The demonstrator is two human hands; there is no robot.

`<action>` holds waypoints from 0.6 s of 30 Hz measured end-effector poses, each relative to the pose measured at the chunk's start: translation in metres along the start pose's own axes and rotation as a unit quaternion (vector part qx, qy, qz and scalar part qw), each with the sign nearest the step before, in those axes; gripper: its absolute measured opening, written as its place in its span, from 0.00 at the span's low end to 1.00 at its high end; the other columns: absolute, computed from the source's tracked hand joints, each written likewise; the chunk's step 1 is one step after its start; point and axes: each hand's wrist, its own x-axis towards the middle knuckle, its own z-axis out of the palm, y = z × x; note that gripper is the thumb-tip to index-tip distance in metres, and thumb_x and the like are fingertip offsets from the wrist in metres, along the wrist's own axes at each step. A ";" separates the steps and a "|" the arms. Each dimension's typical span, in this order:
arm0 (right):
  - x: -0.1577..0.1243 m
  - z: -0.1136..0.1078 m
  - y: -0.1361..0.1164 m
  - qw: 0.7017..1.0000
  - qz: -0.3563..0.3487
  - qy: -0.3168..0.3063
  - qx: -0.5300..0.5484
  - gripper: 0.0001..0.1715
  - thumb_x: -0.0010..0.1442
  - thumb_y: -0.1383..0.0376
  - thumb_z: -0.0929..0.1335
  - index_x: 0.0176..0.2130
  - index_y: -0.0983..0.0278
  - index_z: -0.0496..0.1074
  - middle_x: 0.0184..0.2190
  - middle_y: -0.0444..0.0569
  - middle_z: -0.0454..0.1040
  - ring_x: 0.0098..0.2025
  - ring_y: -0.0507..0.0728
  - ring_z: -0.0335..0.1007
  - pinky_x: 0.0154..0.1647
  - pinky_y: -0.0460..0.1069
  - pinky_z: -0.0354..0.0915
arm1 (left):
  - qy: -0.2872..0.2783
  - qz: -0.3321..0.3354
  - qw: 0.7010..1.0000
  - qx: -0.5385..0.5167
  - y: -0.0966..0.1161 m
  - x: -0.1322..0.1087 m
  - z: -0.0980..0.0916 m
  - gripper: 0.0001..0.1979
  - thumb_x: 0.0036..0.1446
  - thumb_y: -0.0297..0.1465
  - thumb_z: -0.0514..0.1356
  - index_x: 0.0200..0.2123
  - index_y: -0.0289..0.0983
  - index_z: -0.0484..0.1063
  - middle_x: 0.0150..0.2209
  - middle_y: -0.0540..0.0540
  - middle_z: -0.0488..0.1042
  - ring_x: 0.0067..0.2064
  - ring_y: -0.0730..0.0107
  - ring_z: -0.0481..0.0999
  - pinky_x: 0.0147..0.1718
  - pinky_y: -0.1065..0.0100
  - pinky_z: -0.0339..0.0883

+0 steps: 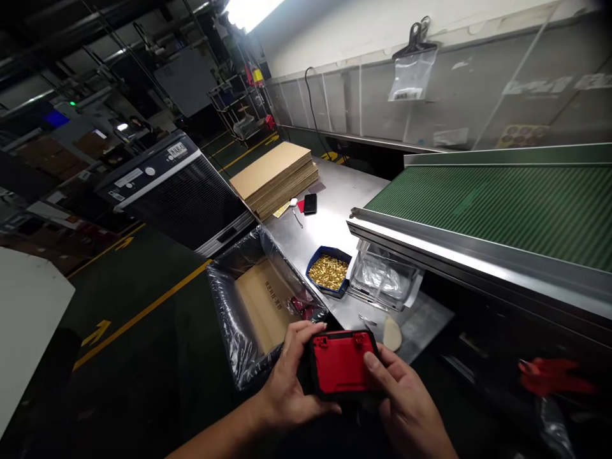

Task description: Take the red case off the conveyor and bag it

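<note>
Left hand (291, 382) and right hand (406, 401) are gripping a red plastic case (340, 363) edgewise; a slip could drop it into the lined carton (229, 306).

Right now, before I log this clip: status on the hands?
Left hand and right hand both on red-and-black plastic case. Plastic-lined carton beside left hand. Blue tray of gold-coloured parts ahead.

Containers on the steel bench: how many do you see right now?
2: a blue tray of small gold-coloured pieces on the stainless-steel bench, and a clear plastic box just right of it. Others may be hidden.
</note>
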 end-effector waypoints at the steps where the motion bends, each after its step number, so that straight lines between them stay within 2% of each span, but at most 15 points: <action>1: -0.001 0.000 -0.001 1.000 0.000 0.004 0.002 0.26 0.58 0.54 0.72 0.52 0.63 0.71 0.46 0.54 0.77 0.43 0.60 0.77 0.42 0.52 0.74 | 0.004 0.000 1.000 0.010 0.001 -0.001 0.001 0.50 0.42 0.41 0.76 0.66 0.48 0.56 0.59 0.40 0.58 0.64 0.48 0.57 0.65 0.54 0.54; 8: -0.005 0.001 0.001 1.000 0.020 -0.005 0.017 0.23 0.60 0.53 0.70 0.51 0.63 0.71 0.47 0.53 0.77 0.43 0.59 0.77 0.42 0.51 0.74 | 0.011 -0.006 1.000 0.018 0.005 -0.013 0.009 0.51 0.43 0.41 0.75 0.67 0.48 0.54 0.64 0.39 0.57 0.67 0.47 0.55 0.67 0.52 0.49; 10: -0.005 -0.001 0.000 0.999 0.013 0.009 -0.028 0.25 0.59 0.51 0.70 0.51 0.63 0.71 0.47 0.54 0.77 0.43 0.59 0.77 0.44 0.51 0.74 | 0.007 -0.033 0.998 -0.047 0.004 -0.013 0.008 0.49 0.42 0.48 0.74 0.65 0.45 0.58 0.64 0.38 0.58 0.67 0.44 0.56 0.67 0.51 0.49; 13: -0.007 -0.001 -0.004 0.985 -0.012 0.011 -0.172 0.27 0.57 0.50 0.72 0.48 0.67 0.73 0.44 0.55 0.77 0.43 0.58 0.76 0.45 0.49 0.73 | -0.015 -0.113 0.967 -0.227 0.003 -0.003 0.002 0.39 0.52 0.55 0.63 0.60 0.39 0.65 0.62 0.34 0.63 0.65 0.43 0.61 0.66 0.49 0.51; 15: -0.010 0.003 -0.010 0.965 -0.032 -0.024 -0.260 0.26 0.58 0.51 0.71 0.47 0.67 0.75 0.44 0.55 0.78 0.43 0.56 0.76 0.46 0.47 0.72 | -0.079 -0.163 0.933 -0.311 0.003 0.008 -0.003 0.36 0.56 0.54 0.62 0.60 0.38 0.65 0.62 0.33 0.65 0.65 0.44 0.63 0.65 0.48 0.53; 18: -0.017 0.012 -0.022 0.929 -0.071 -0.114 -0.345 0.22 0.62 0.53 0.68 0.51 0.63 0.75 0.47 0.52 0.77 0.46 0.55 0.75 0.47 0.46 0.72 | -0.229 -0.223 0.879 -0.353 0.005 0.023 -0.005 0.46 0.46 0.57 0.67 0.62 0.36 0.64 0.62 0.31 0.66 0.63 0.38 0.65 0.62 0.45 0.56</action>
